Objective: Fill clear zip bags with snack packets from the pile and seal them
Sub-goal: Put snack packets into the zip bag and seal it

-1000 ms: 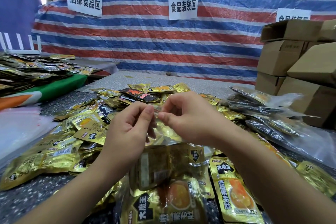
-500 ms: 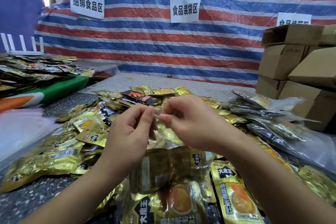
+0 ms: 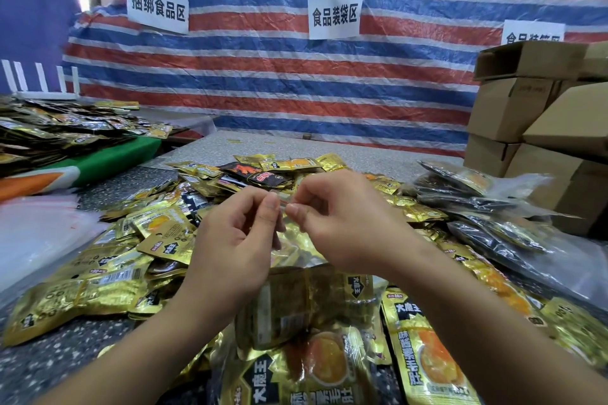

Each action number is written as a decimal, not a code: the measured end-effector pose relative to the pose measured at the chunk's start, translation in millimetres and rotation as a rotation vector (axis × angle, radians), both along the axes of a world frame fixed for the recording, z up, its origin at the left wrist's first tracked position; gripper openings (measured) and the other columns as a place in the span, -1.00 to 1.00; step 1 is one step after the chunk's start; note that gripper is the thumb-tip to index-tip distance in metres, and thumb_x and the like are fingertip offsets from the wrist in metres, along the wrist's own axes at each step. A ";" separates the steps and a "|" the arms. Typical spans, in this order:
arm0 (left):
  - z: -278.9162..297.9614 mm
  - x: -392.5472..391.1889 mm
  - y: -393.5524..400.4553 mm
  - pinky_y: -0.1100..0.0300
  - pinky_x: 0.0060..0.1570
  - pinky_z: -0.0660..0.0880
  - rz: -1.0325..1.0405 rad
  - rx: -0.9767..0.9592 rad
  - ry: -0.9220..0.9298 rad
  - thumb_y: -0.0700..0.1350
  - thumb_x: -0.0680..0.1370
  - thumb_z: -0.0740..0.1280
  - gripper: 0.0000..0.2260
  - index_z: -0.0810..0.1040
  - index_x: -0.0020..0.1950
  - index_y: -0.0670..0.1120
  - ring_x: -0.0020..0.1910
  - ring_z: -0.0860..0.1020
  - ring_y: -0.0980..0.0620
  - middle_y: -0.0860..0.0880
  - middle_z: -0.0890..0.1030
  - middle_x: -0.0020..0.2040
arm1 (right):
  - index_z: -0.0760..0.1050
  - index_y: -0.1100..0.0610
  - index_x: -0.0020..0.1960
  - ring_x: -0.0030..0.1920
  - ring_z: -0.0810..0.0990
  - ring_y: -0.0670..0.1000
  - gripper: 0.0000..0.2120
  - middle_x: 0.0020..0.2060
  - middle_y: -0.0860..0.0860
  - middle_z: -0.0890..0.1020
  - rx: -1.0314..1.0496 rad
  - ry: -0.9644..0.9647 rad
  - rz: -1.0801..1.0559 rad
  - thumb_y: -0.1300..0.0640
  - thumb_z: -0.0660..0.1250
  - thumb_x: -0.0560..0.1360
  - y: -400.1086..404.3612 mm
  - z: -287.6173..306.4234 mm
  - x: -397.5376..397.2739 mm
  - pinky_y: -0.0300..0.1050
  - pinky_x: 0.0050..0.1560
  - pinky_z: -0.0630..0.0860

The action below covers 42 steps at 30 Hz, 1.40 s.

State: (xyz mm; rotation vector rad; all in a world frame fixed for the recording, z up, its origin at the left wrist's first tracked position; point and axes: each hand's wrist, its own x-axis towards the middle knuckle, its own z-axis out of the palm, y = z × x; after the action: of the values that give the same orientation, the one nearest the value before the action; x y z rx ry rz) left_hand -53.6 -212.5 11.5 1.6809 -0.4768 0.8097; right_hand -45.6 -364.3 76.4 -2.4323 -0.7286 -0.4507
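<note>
A clear zip bag (image 3: 306,302) holding gold snack packets hangs upright in front of me over the table. My left hand (image 3: 235,240) and my right hand (image 3: 342,220) both pinch its top zip strip, thumbs and forefingers nearly meeting at the middle of the strip. The pile of gold and black snack packets (image 3: 138,256) spreads over the speckled table (image 3: 49,362) to the left, behind and under the bag.
Filled clear bags (image 3: 477,207) lie at the right beside stacked cardboard boxes (image 3: 533,108). A stack of empty clear bags (image 3: 36,230) sits at the left edge. Another packet heap (image 3: 59,128) lies on a green-covered table at far left. A striped tarp hangs behind.
Both hands stay pinched on the bag's top strip; they have barely shifted, with the view drifting slightly.
</note>
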 end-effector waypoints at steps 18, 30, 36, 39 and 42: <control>6.1 -5.4 1.7 0.03 -0.43 0.40 0.093 -0.051 -0.024 -0.06 0.62 0.26 -0.75 0.56 -0.25 0.01 -0.40 0.51 -0.08 -0.05 0.56 -0.35 | 0.48 -0.02 -0.17 -0.29 0.47 -0.10 -0.81 -0.31 -0.14 0.52 -0.177 -0.031 -0.061 -0.02 0.29 0.60 -41.1 -5.2 -7.6 -0.03 -0.31 0.42; 8.2 -10.6 0.2 -0.04 -0.41 0.39 0.060 -0.028 -0.029 -0.07 0.61 0.25 -0.73 0.55 -0.27 -0.06 -0.42 0.49 -0.09 -0.08 0.55 -0.35 | 0.41 -0.07 -0.12 -0.19 0.44 -0.16 -0.85 -0.21 -0.15 0.51 -0.272 -0.055 -0.146 -0.03 0.20 0.62 -84.2 -19.2 -21.3 -0.09 -0.18 0.42; 2.8 -6.8 -2.7 0.06 -0.48 0.40 0.020 -0.032 -0.001 -0.04 0.61 0.25 -0.74 0.55 -0.26 -0.03 -0.44 0.47 -0.03 -0.04 0.56 -0.35 | 0.43 -0.08 -0.16 -0.21 0.45 -0.15 -0.82 -0.28 -0.14 0.50 -0.145 -0.004 -0.085 0.06 0.25 0.61 -101.8 -34.0 -25.0 -0.26 -0.28 0.29; 0.8 -1.1 0.0 0.33 -0.47 0.34 -0.028 -0.124 0.054 0.01 0.60 0.24 -0.75 0.54 -0.23 -0.05 -0.45 0.44 0.11 -0.01 0.53 -0.40 | 0.49 -0.02 -0.16 -0.34 0.42 -0.12 -0.84 -0.34 -0.08 0.53 -0.023 0.056 -0.073 0.07 0.28 0.60 -109.0 -41.5 -24.6 -0.22 -0.34 0.31; -0.5 0.1 -1.2 0.39 -0.47 0.33 -0.073 -0.121 0.066 0.04 0.58 0.24 -0.74 0.54 -0.24 -0.04 -0.46 0.43 0.13 0.01 0.52 -0.42 | 0.48 -0.03 -0.19 -0.39 0.38 -0.13 -0.81 -0.37 -0.19 0.52 0.019 0.083 -0.069 0.09 0.30 0.60 -113.5 -46.4 -25.4 -0.23 -0.39 0.29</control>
State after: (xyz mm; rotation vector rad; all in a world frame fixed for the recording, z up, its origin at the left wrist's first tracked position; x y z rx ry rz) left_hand -53.5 -213.7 11.0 1.5651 -0.4322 0.7135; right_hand -71.1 -477.8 30.0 -2.4487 -0.6038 -0.3795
